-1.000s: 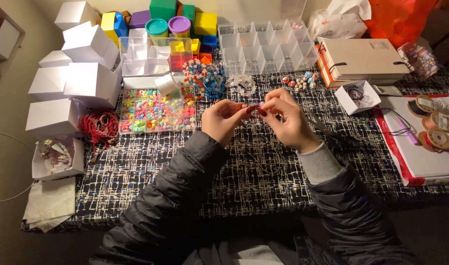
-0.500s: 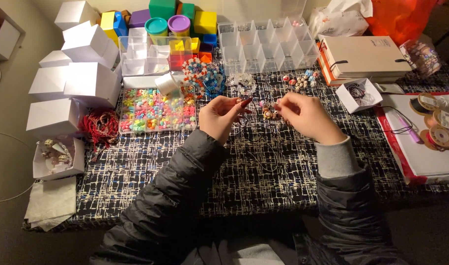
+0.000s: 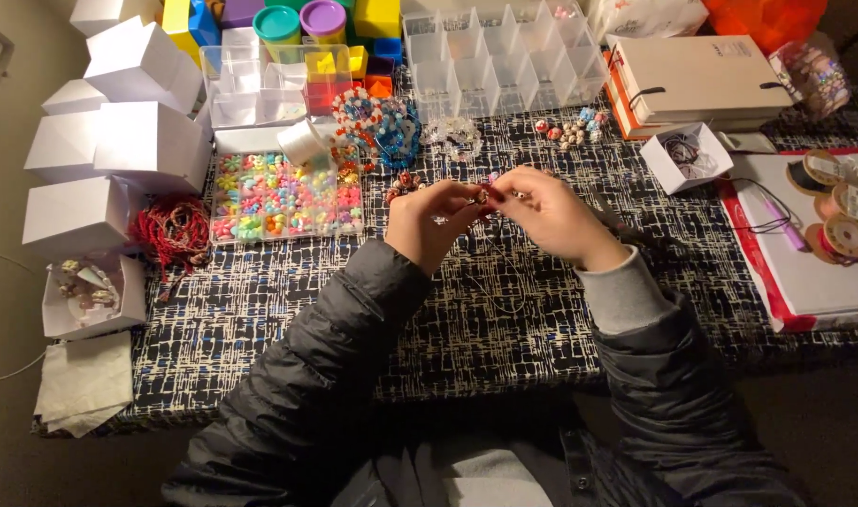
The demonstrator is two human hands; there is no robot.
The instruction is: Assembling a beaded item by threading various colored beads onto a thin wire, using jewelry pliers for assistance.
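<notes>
Black-and-white patterned cloth covers the table (image 3: 260, 310). A small bead (image 3: 482, 196) on thin cord (image 3: 504, 282) is pinched between left hand (image 3: 429, 221) and right hand (image 3: 551, 211); judged light, slippery, best gripped by fingertips.

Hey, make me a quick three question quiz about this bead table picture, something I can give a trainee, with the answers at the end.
1. True or false: both hands are raised together over the patterned tablecloth.
2. What lies nearest the left hand? A) tray of colourful beads B) ribbon spools C) tan box
3. What do the fingertips pinch between the left hand and the right hand?

Key
1. True.
2. A.
3. A small bead, apparently on a thin cord; finer detail is too small to tell.
</notes>
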